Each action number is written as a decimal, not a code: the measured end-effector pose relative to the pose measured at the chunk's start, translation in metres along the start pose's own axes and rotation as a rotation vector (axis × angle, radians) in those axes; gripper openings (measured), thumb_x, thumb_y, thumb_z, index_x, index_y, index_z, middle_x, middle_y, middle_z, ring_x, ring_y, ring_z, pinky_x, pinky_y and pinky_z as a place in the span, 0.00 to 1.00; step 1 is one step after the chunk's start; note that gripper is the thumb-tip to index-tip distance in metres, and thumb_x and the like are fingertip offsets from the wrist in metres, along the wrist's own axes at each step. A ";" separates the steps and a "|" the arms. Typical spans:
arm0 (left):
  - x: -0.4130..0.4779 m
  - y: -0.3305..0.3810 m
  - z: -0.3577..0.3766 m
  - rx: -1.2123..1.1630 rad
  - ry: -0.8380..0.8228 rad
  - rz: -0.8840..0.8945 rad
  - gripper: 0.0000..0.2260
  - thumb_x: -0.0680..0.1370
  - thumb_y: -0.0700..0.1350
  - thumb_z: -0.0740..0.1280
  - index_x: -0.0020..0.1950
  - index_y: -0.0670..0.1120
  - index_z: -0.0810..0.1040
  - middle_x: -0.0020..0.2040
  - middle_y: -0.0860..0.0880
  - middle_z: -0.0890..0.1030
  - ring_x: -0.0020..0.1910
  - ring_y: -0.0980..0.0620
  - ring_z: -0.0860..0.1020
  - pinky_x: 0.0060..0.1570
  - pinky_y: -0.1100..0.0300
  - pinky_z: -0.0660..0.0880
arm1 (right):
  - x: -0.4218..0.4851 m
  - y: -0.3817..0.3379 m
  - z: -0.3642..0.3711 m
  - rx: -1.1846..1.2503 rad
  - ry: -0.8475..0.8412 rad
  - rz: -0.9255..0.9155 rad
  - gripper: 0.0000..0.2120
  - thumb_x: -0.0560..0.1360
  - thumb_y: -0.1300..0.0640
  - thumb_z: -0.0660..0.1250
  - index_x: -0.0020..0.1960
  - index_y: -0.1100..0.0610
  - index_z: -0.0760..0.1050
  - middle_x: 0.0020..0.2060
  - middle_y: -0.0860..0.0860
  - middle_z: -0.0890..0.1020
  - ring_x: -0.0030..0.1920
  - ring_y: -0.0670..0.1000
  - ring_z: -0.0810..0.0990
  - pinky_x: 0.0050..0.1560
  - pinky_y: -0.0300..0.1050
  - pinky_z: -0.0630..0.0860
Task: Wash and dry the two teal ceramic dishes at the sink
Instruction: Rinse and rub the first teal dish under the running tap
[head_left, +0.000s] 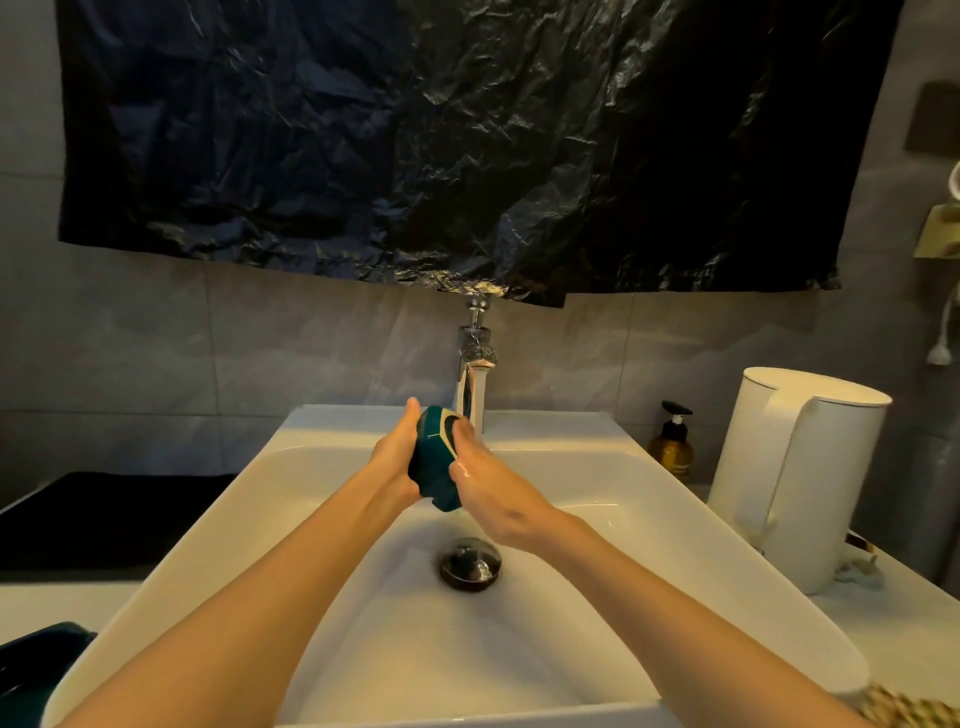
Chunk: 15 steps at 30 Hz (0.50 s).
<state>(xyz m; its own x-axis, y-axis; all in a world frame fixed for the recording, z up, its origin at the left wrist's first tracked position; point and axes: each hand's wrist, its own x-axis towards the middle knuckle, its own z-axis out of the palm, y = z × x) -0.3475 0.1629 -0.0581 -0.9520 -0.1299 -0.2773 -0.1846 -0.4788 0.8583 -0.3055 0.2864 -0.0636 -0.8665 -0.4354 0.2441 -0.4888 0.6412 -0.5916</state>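
A small teal ceramic dish (435, 462) is held on edge over the white sink (597, 483), just below the chrome tap (474, 379), where water runs. My left hand (396, 457) grips the dish from the left, thumb up along its rim. From the right, my wet right hand (488, 493) has its fingers against the dish's inner face. A second teal dish (31, 660) lies on the counter at the lower left edge, partly cut off by the frame.
The dark drain plug (470, 564) sits mid-basin. A white kettle (795, 473) and an amber pump bottle (671, 441) stand on the right counter. A black mat (104, 514) lies left of the sink. A woven mat (904, 709) shows at the lower right. Black plastic sheet (441, 140) covers the wall above.
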 end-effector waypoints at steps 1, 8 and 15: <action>0.002 0.000 -0.001 0.000 0.022 0.006 0.23 0.74 0.63 0.64 0.54 0.44 0.77 0.51 0.41 0.80 0.51 0.41 0.78 0.53 0.45 0.76 | -0.003 -0.002 0.000 0.012 -0.005 0.020 0.24 0.82 0.56 0.46 0.77 0.58 0.46 0.74 0.59 0.59 0.71 0.60 0.62 0.70 0.54 0.61; 0.004 0.000 -0.003 -0.026 -0.014 -0.034 0.21 0.75 0.62 0.63 0.52 0.45 0.76 0.51 0.41 0.79 0.52 0.40 0.77 0.52 0.44 0.76 | -0.001 -0.012 -0.002 0.173 -0.045 -0.009 0.22 0.81 0.44 0.44 0.72 0.49 0.57 0.66 0.56 0.69 0.63 0.56 0.71 0.64 0.56 0.70; 0.007 0.004 -0.009 -0.029 0.064 0.025 0.26 0.73 0.64 0.64 0.58 0.44 0.77 0.54 0.40 0.80 0.53 0.39 0.78 0.52 0.43 0.77 | -0.016 -0.021 -0.006 -0.182 0.029 -0.044 0.16 0.82 0.58 0.48 0.66 0.62 0.66 0.54 0.64 0.76 0.48 0.60 0.75 0.50 0.54 0.73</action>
<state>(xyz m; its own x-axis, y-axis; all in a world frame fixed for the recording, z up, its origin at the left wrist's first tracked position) -0.3527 0.1523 -0.0598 -0.9386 -0.1968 -0.2835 -0.1530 -0.4992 0.8529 -0.2818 0.2839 -0.0501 -0.8449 -0.4491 0.2904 -0.5346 0.7265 -0.4317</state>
